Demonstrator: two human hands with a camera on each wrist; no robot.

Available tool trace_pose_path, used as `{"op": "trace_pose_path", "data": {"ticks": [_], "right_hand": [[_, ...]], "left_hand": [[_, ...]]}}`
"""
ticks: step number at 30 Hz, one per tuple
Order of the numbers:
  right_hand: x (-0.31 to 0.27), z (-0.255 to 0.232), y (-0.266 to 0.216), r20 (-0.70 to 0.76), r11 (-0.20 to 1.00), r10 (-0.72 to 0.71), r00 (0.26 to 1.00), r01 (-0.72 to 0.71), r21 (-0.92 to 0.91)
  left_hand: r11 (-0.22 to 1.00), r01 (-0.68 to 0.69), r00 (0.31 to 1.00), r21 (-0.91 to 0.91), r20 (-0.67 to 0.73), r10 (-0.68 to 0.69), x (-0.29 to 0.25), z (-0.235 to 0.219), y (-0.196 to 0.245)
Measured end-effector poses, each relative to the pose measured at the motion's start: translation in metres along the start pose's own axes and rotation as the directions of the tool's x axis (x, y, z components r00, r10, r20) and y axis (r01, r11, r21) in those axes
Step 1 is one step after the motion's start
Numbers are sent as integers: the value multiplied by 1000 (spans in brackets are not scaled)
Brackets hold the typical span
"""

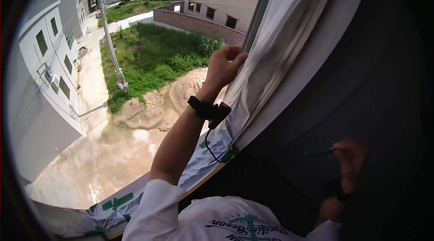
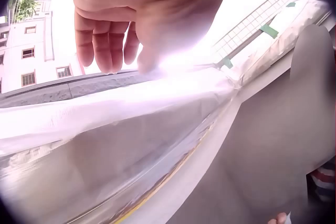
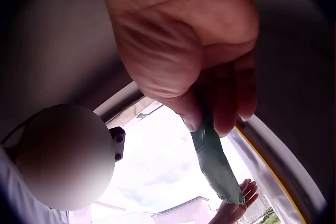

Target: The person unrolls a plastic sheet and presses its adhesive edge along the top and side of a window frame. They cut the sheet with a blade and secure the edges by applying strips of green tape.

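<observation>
My left hand [image 1: 222, 68] reaches up to the side of a window, thumb at the dark window frame [image 1: 259, 12] beside the crumpled plastic sheet [image 1: 276, 37]. In the left wrist view its fingers [image 2: 108, 45] hang loosely bent past the sheet's outer edge, and glare hides the thumb tip. Low on the right, in shadow, my right hand [image 1: 351, 157] pinches a torn strip of green tape [image 3: 216, 163] between thumb and fingers. The strip's free end hangs away from the hand, apart from the sheet.
More green tape pieces [image 1: 118, 202] fasten the sheeting along the sill. A yellow strip [image 2: 157, 188] edges the covering. A dark wall [image 1: 379, 82] lies right of the window. Outside, far below, are a utility pole [image 1: 108, 37], grass and houses. A black cable [image 1: 209, 148] hangs from the left wrist camera.
</observation>
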State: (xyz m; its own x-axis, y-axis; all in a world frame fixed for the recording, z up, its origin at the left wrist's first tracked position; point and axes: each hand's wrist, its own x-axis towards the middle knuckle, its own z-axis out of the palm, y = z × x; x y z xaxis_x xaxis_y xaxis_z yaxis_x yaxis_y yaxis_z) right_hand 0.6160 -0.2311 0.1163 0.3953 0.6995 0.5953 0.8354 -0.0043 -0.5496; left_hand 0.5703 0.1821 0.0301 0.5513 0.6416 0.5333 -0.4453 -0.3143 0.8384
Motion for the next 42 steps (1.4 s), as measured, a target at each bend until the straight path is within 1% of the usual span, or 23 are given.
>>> {"op": "trace_pose_path", "data": {"ticks": [2, 3, 5, 6, 9, 11, 12, 14, 20, 23, 24, 25, 27, 28, 29, 31, 33, 34, 35, 37, 39, 42], "right_hand": [[0, 4, 0, 18, 1000, 3, 1000, -3, -16], [-1, 3, -1, 31, 1000, 4, 1000, -3, -29], [-4, 5, -2, 33, 998, 28, 999, -26, -57], [-4, 6, -2, 37, 996, 45, 998, -42, -79], [-2, 5, 0, 82, 996, 57, 995, -51, -73], [-5, 5, 1, 66, 995, 84, 994, -80, -53], [-7, 5, 2, 51, 994, 106, 993, -104, -30], [-10, 5, 4, 38, 993, 118, 992, -117, -19], [-12, 3, 7, 20, 991, 131, 991, -131, -16], [-13, 3, 4, 7, 987, 157, 988, -157, -26], [-12, 2, 2, 3, 983, 177, 984, -177, -38], [-11, 3, 3, -8, 986, 161, 987, -162, -44], [-16, 4, 3, -18, 974, 218, 976, -219, -61], [-14, 4, 0, -11, 969, 240, 971, -240, -63], [-15, 3, 2, -19, 969, 238, 971, -239, -67], [-17, 3, 7, -25, 971, 235, 972, -236, -40], [-16, 3, 4, -27, 972, 226, 974, -227, -58], [-15, 3, 3, -18, 970, 230, 973, -231, -74], [-15, 2, 4, -20, 971, 227, 974, -228, -76], [-18, 4, 6, -3, 966, 255, 967, -255, -55], [-26, 6, 15, -20, 960, 278, 960, -278, -31], [-31, 7, 18, -39, 946, 325, 945, -325, 10]], "left_hand": [[990, -10, 1000, 144, -13, 12, 0, 5, -8], [990, -7, 1000, 139, -9, 9, -1, 9, -10], [961, -90, 991, 261, -76, 113, 0, 14, -18], [963, -87, 991, 255, -75, 110, 1, 15, -21], [970, -85, 993, 229, -57, 100, 4, 16, -24], [994, -56, 998, 91, 36, 53, 6, 16, -28], [995, -51, 998, 88, 39, 48, 6, 15, -31], [999, -48, 990, 23, 133, 44, 7, 13, -33], [998, 39, 981, -55, 190, -28, 11, 9, -36], [995, 44, 973, -91, 228, -22, 12, 6, -42], [995, 40, 973, -95, 231, -17, 10, 6, -44], [993, 31, 976, -111, 220, -6, 11, 5, -49], [991, 7, 976, -136, 218, 23, 16, 7, -54], [985, 17, 981, -170, 193, 17, 16, 8, -54], [979, 31, 986, -202, 167, 3, 14, 7, -55], [979, 8, 985, -206, 172, 28, 14, 6, -57], [966, -28, 993, -257, 101, 55, 16, 6, -59], [971, -40, 994, -236, 88, 63, 17, 6, -58], [970, -44, 994, -238, 88, 67, 19, 6, -59], [943, -19, 989, -332, 133, 67, 20, 3, -63], [940, -15, 987, -340, 146, 69, 21, 2, -66], [935, -11, 995, -353, 89, 45, 24, 0, -69]]}}
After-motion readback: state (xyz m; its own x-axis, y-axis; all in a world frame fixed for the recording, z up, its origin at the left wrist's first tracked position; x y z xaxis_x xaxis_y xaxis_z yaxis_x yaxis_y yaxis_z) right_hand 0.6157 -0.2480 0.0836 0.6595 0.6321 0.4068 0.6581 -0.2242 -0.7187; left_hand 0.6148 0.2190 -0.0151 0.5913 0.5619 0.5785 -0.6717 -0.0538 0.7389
